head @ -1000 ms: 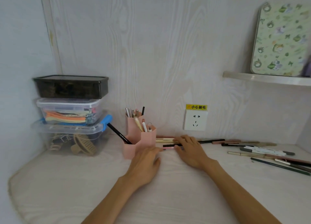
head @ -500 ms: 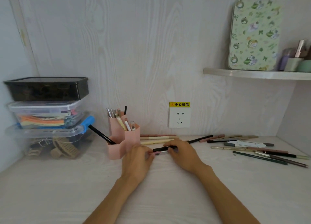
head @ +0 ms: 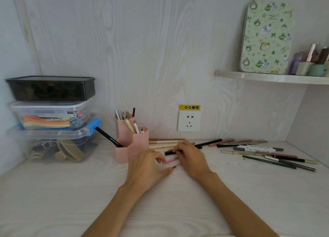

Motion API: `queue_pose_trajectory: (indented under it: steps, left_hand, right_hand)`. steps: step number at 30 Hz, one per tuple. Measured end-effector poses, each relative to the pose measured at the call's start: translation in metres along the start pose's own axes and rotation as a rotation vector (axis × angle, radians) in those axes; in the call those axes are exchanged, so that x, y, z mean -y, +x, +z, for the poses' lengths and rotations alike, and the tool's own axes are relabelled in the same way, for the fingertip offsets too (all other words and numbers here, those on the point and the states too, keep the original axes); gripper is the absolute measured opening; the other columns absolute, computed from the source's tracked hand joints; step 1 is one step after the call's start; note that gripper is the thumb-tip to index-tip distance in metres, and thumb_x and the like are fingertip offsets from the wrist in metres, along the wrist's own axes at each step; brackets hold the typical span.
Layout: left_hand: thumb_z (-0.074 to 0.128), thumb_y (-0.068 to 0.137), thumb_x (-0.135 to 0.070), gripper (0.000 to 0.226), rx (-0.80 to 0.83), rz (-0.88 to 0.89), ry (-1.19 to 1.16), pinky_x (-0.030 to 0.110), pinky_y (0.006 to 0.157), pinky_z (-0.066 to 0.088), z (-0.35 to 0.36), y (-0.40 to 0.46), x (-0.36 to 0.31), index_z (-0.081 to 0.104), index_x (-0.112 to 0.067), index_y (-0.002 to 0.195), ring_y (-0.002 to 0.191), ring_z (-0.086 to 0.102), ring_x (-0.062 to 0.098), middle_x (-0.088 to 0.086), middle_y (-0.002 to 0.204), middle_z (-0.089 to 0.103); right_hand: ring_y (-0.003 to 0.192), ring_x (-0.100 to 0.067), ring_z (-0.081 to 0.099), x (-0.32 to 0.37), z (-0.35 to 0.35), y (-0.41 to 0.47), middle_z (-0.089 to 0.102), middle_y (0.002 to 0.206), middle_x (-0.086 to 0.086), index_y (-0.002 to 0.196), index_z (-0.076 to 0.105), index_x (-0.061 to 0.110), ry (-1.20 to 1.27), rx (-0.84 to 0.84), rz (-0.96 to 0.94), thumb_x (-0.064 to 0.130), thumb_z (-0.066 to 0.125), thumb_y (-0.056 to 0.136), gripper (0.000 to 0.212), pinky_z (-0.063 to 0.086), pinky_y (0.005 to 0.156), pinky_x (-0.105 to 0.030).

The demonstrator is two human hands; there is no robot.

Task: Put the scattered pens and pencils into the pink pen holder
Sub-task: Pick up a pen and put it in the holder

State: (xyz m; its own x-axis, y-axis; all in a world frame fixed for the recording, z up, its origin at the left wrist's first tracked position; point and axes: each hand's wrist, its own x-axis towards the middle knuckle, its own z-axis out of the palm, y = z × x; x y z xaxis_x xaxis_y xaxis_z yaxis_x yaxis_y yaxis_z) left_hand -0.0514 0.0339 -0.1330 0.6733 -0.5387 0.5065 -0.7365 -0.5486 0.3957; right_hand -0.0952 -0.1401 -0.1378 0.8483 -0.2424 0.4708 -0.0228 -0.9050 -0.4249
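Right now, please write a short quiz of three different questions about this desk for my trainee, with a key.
1. True or false: the pink plastic pen holder already has pens in it.
2. Which hand is nearer the holder? A left hand B right hand
3. Fill in: the long black pencil leans in the holder's ____ compartment.

Key: 1 true; 2 A; 3 lowest front. Most scattered pens lie to the right, below the white wall socket and the shelf.

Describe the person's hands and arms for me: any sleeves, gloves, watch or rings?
Both forearms are bare up to the frame edge, no sleeves visible. Left hand and right hand wear no gloves; no watch, bracelet or ring shows on either. Fingernails look short and unpainted.
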Motion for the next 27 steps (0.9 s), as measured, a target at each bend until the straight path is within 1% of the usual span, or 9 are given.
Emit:
queue_pose_trajectory:
  steps: [3, 5, 8, 11, 15, 19, 23, 25, 27]
  left_hand:
    - [0.06, 0.075, -0.06, 0.03, 0.069, -0.03, 0.003, 0.022, 0.061, 0.041, 0.004, -0.001, -0.002, 0.071, -0.038, 0.093, 0.077, 0.052, 0.0, -0.02, 0.088, 0.061]
    - [0.058, 0.082, -0.053, 0.023, 0.098, -0.022, -0.001, 0.023, 0.062, 0.043, 0.004, -0.001, 0.001, 0.071, -0.039, 0.095, 0.078, 0.053, 0.001, -0.018, 0.09, 0.063]
    - [0.06, 0.085, -0.043, 0.014, 0.052, -0.034, -0.048, 0.011, 0.055, 0.034, -0.003, 0.001, 0.007, 0.071, -0.038, 0.092, 0.073, 0.052, -0.004, -0.022, 0.087, 0.061]
    - [0.062, 0.086, -0.039, 0.006, -0.139, -0.125, -0.233, 0.01, 0.06, 0.04, -0.01, 0.007, 0.013, 0.067, -0.037, 0.089, 0.076, 0.055, -0.011, -0.025, 0.084, 0.062]
    - [0.062, 0.088, -0.032, 0.006, -0.254, -0.121, -0.474, 0.023, 0.075, 0.052, -0.015, 0.012, 0.015, 0.066, -0.03, 0.091, 0.083, 0.063, -0.003, -0.019, 0.088, 0.068]
    - [0.06, 0.089, -0.028, 0.012, -0.501, -0.163, -0.707, 0.023, 0.075, 0.051, -0.032, 0.012, 0.007, 0.065, -0.039, 0.094, 0.084, 0.065, 0.002, -0.017, 0.09, 0.07]
    - [0.056, 0.092, -0.026, 0.016, -0.857, -0.139, -0.67, 0.022, 0.077, 0.05, -0.069, 0.013, 0.01, 0.064, -0.019, 0.104, 0.088, 0.063, 0.008, -0.005, 0.099, 0.068]
    - [0.054, 0.093, -0.027, 0.017, -1.014, -0.114, -0.58, 0.021, 0.078, 0.05, -0.095, 0.019, 0.012, 0.063, -0.018, 0.105, 0.089, 0.06, 0.007, -0.003, 0.101, 0.066]
    - [0.053, 0.095, -0.029, 0.02, -1.082, -0.091, -0.431, 0.022, 0.075, 0.049, -0.12, 0.028, 0.012, 0.063, -0.019, 0.107, 0.087, 0.06, 0.008, -0.005, 0.1, 0.066]
  right_hand:
    - [0.084, -0.01, 0.056, 0.004, 0.001, 0.004, 0.062, 0.097, 0.004, 0.097, 0.06, 0.019, 0.036, -0.031, 0.048, 0.016, 0.057, 0.087, 0.01, 0.045, 0.07, -0.023]
    - [0.083, -0.007, 0.056, 0.003, 0.001, 0.006, 0.066, 0.093, 0.004, 0.094, 0.064, 0.019, 0.147, 0.021, 0.059, 0.015, 0.056, 0.088, 0.011, 0.043, 0.069, -0.011]
    - [0.093, -0.006, 0.059, 0.003, -0.002, 0.004, 0.068, 0.096, 0.008, 0.092, 0.07, 0.02, 0.31, 0.063, 0.114, 0.006, 0.048, 0.089, 0.026, 0.041, 0.077, -0.005]
    - [0.102, -0.004, 0.053, 0.004, -0.002, 0.003, 0.068, 0.104, 0.009, 0.096, 0.071, 0.024, 0.255, 0.049, 0.069, 0.01, 0.044, 0.089, 0.032, 0.038, 0.088, -0.016]
    - [0.108, -0.003, 0.05, 0.007, -0.002, 0.002, 0.064, 0.113, 0.014, 0.106, 0.067, 0.032, 0.323, 0.082, 0.043, 0.015, 0.038, 0.093, 0.036, 0.036, 0.094, -0.02]
    - [0.113, -0.011, 0.049, 0.004, -0.003, 0.003, 0.061, 0.116, 0.006, 0.111, 0.066, 0.027, 0.226, 0.129, 0.048, 0.012, 0.051, 0.086, 0.033, 0.037, 0.095, -0.025]
    - [0.107, -0.008, 0.051, 0.003, 0.002, 0.002, 0.061, 0.109, 0.009, 0.108, 0.069, 0.028, 0.111, 0.099, -0.115, 0.014, 0.061, 0.082, 0.03, 0.034, 0.091, -0.014]
    - [0.104, -0.009, 0.052, 0.002, 0.003, 0.004, 0.062, 0.106, 0.009, 0.107, 0.068, 0.03, 0.064, 0.088, -0.151, 0.019, 0.061, 0.084, 0.027, 0.036, 0.088, -0.015]
    - [0.101, -0.01, 0.054, 0.002, 0.004, 0.005, 0.064, 0.103, 0.009, 0.105, 0.069, 0.03, 0.026, 0.087, -0.176, 0.021, 0.061, 0.086, 0.023, 0.039, 0.086, -0.019]
